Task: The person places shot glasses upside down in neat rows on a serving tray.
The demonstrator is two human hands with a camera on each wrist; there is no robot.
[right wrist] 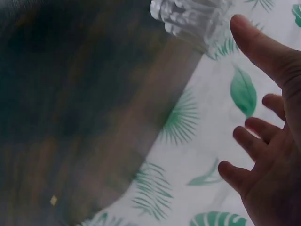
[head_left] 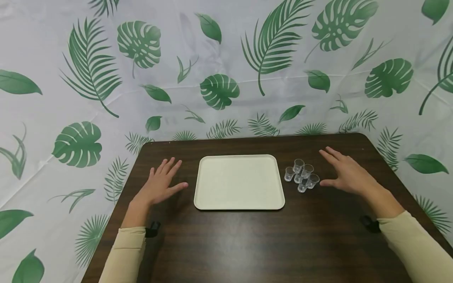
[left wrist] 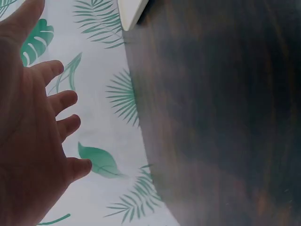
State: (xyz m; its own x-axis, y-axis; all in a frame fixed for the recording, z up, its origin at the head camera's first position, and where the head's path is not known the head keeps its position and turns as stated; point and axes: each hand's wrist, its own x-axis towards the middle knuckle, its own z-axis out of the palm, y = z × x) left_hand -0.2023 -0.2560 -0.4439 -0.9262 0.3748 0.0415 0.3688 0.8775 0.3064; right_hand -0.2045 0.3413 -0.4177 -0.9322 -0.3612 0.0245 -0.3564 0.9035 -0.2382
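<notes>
A cream rectangular tray (head_left: pixel 239 182) lies flat near the middle of the dark table. Just right of it stand several small clear shot glasses (head_left: pixel 302 175), grouped close together. Left of the tray, my left hand (head_left: pixel 160 184) hovers with fingers spread, holding nothing. My right hand (head_left: pixel 348 173) is held out to the right of the glasses, thumb toward them but apart, also holding nothing. In the right wrist view the glasses (right wrist: pixel 188 19) show at the top, near the thumb of the right hand (right wrist: pixel 268 155). A corner of the tray (left wrist: pixel 131 12) appears above the left hand (left wrist: pixel 33 127).
The dark wood table (head_left: pixel 233 243) has rounded far corners. Behind it and along its sides hangs a white cloth (head_left: pixel 170 118) printed with green leaves. Dark wrist straps (head_left: pixel 153 229) sit at the ends of the light sleeves.
</notes>
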